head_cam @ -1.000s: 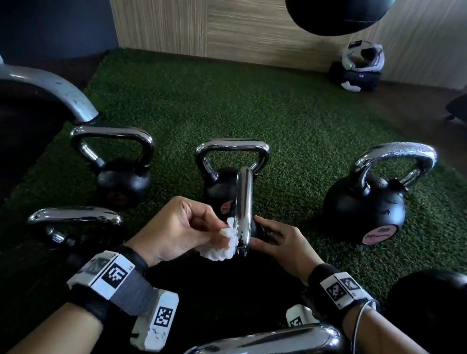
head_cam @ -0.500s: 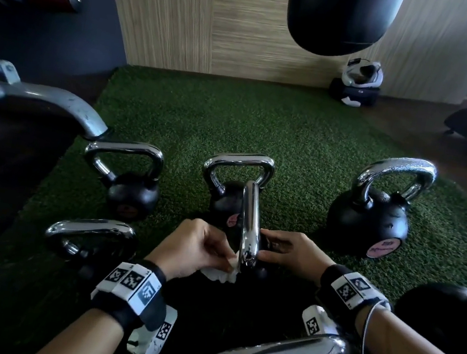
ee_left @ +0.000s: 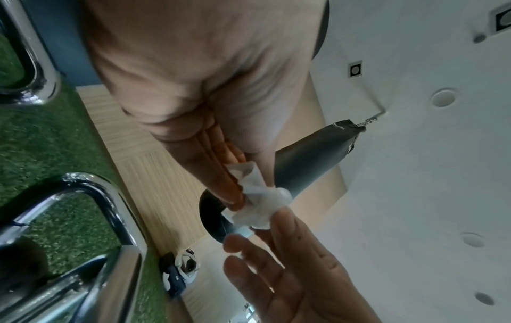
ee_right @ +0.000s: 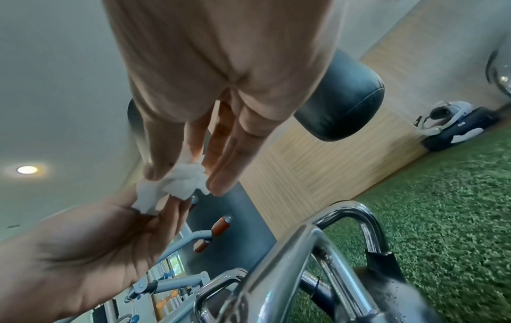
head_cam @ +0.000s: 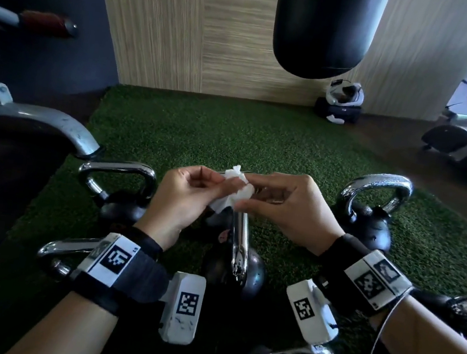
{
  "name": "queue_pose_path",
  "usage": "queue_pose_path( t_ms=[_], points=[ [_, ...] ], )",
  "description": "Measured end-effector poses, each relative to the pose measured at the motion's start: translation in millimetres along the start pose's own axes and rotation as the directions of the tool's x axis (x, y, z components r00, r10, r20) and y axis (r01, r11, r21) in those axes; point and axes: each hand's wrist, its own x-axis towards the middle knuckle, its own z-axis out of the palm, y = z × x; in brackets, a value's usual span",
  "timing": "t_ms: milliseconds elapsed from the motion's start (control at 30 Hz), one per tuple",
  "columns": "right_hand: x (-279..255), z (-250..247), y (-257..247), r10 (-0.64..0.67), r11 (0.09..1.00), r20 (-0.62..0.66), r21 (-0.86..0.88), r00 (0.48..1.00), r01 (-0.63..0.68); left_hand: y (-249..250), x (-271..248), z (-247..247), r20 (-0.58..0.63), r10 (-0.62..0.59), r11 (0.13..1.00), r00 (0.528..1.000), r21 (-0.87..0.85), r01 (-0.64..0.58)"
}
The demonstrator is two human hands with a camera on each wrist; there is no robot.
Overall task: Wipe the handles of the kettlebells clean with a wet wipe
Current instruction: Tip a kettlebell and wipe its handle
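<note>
Both hands (head_cam: pixel 181 196) (head_cam: pixel 288 205) pinch crumpled white wet wipe (head_cam: pixel 235 190).

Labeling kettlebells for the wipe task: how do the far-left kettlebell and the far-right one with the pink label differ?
The left kettlebell has a squarish handle with a flat top bar; the right kettlebell has a taller, rounded arch. The left kettlebell's black body looks smaller than the right kettlebell's. The left stands beside the grey machine arm; the right stands near the turf's right edge. Both stand upright with chrome handles, untouched by either hand.
</note>
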Motion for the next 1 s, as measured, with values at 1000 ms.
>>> queue_pose_path(
  t_ms=[1000],
  points=[
    [-7.5, 42.1, 155.3, 0.492, 0.855, -0.156, -0.097, 0.857, -0.509, -157.3, -30.4, 15.1, 0.355, -0.06, 0.791, 0.933, 0.587, -0.173]
  ],
)
